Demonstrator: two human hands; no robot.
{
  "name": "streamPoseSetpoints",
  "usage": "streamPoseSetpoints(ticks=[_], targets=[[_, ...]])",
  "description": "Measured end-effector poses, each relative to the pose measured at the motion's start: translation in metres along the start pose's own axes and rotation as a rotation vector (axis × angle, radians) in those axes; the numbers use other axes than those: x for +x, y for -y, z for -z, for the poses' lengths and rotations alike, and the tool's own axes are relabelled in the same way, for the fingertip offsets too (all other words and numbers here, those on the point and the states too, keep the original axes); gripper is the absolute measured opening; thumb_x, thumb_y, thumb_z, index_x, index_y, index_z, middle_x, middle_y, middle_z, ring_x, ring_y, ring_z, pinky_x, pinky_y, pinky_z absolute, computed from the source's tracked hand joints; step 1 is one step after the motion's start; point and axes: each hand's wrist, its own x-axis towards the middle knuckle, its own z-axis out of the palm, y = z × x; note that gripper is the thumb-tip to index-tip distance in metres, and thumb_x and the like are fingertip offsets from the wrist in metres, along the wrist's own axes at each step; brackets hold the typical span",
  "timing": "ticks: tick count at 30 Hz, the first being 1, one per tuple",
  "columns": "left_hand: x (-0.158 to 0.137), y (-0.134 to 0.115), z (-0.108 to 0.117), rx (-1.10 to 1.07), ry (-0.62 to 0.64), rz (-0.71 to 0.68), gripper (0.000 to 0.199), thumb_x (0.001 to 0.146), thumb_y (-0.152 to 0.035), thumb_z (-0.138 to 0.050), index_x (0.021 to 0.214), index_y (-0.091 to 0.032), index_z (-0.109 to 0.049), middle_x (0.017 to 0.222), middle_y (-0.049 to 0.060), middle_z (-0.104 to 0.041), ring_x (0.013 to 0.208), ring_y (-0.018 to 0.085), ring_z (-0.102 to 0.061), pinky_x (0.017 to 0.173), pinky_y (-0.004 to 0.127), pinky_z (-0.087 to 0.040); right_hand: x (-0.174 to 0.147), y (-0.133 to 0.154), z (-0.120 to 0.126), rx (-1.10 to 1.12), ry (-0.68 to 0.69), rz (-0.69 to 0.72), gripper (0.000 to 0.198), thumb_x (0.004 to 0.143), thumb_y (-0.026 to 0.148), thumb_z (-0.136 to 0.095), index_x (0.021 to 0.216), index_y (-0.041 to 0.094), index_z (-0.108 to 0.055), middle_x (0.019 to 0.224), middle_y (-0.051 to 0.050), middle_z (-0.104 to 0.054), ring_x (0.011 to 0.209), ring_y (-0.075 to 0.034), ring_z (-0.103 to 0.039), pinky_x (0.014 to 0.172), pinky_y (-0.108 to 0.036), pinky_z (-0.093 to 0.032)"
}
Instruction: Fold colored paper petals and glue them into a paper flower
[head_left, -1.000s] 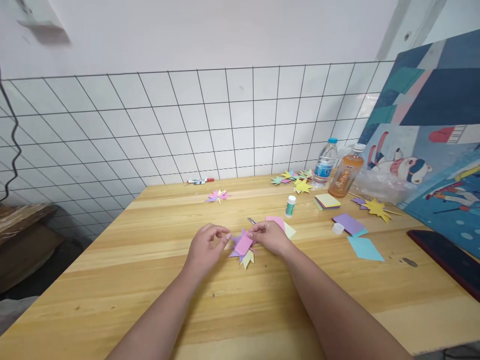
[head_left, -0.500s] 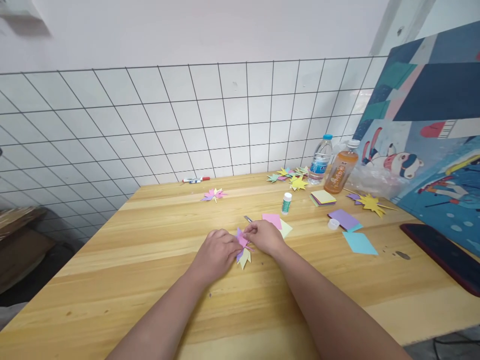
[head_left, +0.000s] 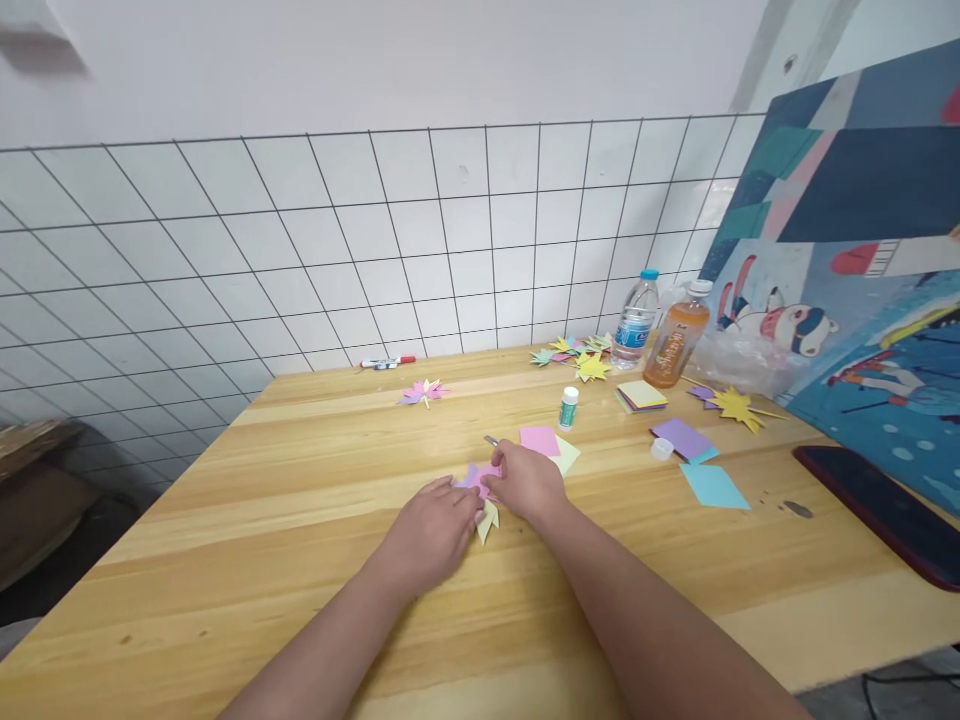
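Observation:
Between my hands, low on the wooden table, lies a folded paper star with purple, pink and pale yellow points. My left hand is closed against its left side, fingertips pressed on the paper. From the right, my right hand pinches the pink part, thumb and index finger together. The hands hide part of the star. A thin grey metallic tip shows just beyond my right fingers; its kind cannot be told. Pink paper and pale yellow paper lie behind my right hand, with a glue stick upright farther back.
Another paper star and markers lie toward the back. Several paper stars, a water bottle, an orange drink bottle and stacked paper squares stand or lie back right. A phone lies at right.
My right fingers have moved slightly down and left on the pink part. The star's purple point has shifted left and lies lower. The whole view has moved a little.

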Motion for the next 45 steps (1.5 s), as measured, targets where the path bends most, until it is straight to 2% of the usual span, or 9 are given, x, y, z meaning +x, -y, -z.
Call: streamPoseSetpoints(ticks=[8, 14, 20, 24, 29, 33, 37, 42, 45], targets=[[-0.002, -0.001, -0.01, 0.085, 0.001, -0.018, 0.034, 0.092, -0.023, -0.033, 0.116, -0.023, -0.058, 0.114, 0.005, -0.065, 0.106, 0.019, -0.058, 0.108, 0.042, -0.024, -0.005, 0.005, -0.004, -0.143, -0.051, 0.026, 0.036, 0.075, 0.048, -0.058, 0.101, 0.024, -0.05, 0.092, -0.004, -0.066, 0.084, -0.021, -0.062, 0.064, -0.028, -0.038], [-0.004, -0.004, -0.01, 0.06, 0.037, 0.002, 0.038, 0.091, -0.026, -0.035, 0.123, -0.019, -0.054, 0.123, 0.009, -0.061, 0.113, 0.023, -0.055, 0.107, 0.047, -0.024, -0.007, 0.007, -0.003, -0.147, -0.066, 0.044, 0.029, 0.081, 0.046, -0.054, 0.098, 0.022, -0.051, 0.093, -0.005, -0.066, 0.085, -0.021, -0.062, 0.065, -0.027, -0.037], [-0.004, -0.004, -0.007, 0.016, 0.038, 0.005, 0.036, 0.091, -0.026, -0.036, 0.122, -0.021, -0.054, 0.125, 0.008, -0.059, 0.116, 0.022, -0.053, 0.108, 0.046, -0.022, -0.006, 0.01, -0.004, -0.202, -0.05, 0.017, 0.027, 0.083, 0.044, -0.053, 0.098, 0.022, -0.05, 0.093, -0.005, -0.065, 0.085, -0.021, -0.062, 0.062, -0.027, -0.036], [-0.004, -0.002, -0.005, -0.024, 0.036, 0.008, 0.032, 0.09, -0.023, -0.038, 0.117, -0.023, -0.056, 0.123, 0.006, -0.061, 0.114, 0.021, -0.054, 0.107, 0.046, -0.023, -0.006, 0.01, 0.001, -0.191, -0.055, 0.08, 0.022, 0.083, 0.04, -0.054, 0.097, 0.023, -0.051, 0.093, -0.004, -0.066, 0.085, -0.02, -0.061, 0.061, -0.026, -0.034], [-0.004, 0.004, 0.001, -0.108, 0.033, 0.005, 0.029, 0.09, -0.02, -0.038, 0.108, -0.026, -0.06, 0.112, 0.003, -0.066, 0.104, 0.018, -0.059, 0.105, 0.045, -0.028, -0.009, 0.005, 0.024, -0.164, -0.14, 0.163, 0.017, 0.088, 0.033, -0.047, 0.099, 0.023, -0.054, 0.09, -0.002, -0.066, 0.086, -0.016, -0.059, 0.063, -0.025, -0.032], [-0.006, 0.012, 0.01, -0.143, -0.063, 0.057, 0.03, 0.092, -0.022, -0.036, 0.106, -0.027, -0.062, 0.107, 0.001, -0.068, 0.1, 0.017, -0.06, 0.098, 0.039, -0.037, -0.014, 0.002, 0.036, -0.187, 0.017, 0.236, 0.018, 0.083, 0.035, -0.052, 0.08, 0.022, -0.063, 0.084, -0.001, -0.067, 0.079, -0.015, -0.059, 0.06, -0.024, -0.031], [-0.007, 0.022, 0.017, -0.144, -0.145, 0.157, 0.033, 0.093, -0.026, -0.034, 0.106, -0.027, -0.064, 0.108, 0.001, -0.068, 0.095, 0.017, -0.062, 0.077, 0.029, -0.049, -0.019, 0.003, 0.028, -0.201, 0.071, 0.375, 0.017, 0.079, 0.037, -0.056, 0.079, 0.024, -0.067, 0.081, -0.002, -0.068, 0.08, -0.017, -0.059, 0.063, -0.025, -0.034], [-0.001, 0.025, 0.007, -0.08, -0.094, 0.033, 0.037, 0.089, -0.023, -0.043, 0.124, -0.029, -0.053, 0.126, 0.001, -0.059, 0.118, 0.021, -0.051, 0.1, 0.04, -0.037, -0.019, 0.006, 0.02, -0.285, 0.085, 0.399, 0.024, 0.084, 0.035, -0.049, 0.08, 0.021, -0.069, 0.081, -0.006, -0.069, 0.08, -0.019, -0.06, 0.066, -0.026, -0.037], [0.002, 0.026, -0.002, -0.082, -0.033, 0.043, 0.039, 0.088, -0.018, -0.042, 0.125, -0.029, -0.052, 0.126, 0.002, -0.059, 0.12, 0.02, -0.049, 0.101, 0.042, -0.034, -0.02, 0.007, 0.023, -0.319, 0.078, 0.401, 0.028, 0.086, 0.031, -0.045, 0.077, 0.02, -0.069, 0.08, -0.008, -0.068, 0.079, -0.019, -0.06, 0.066, -0.026, -0.038]])
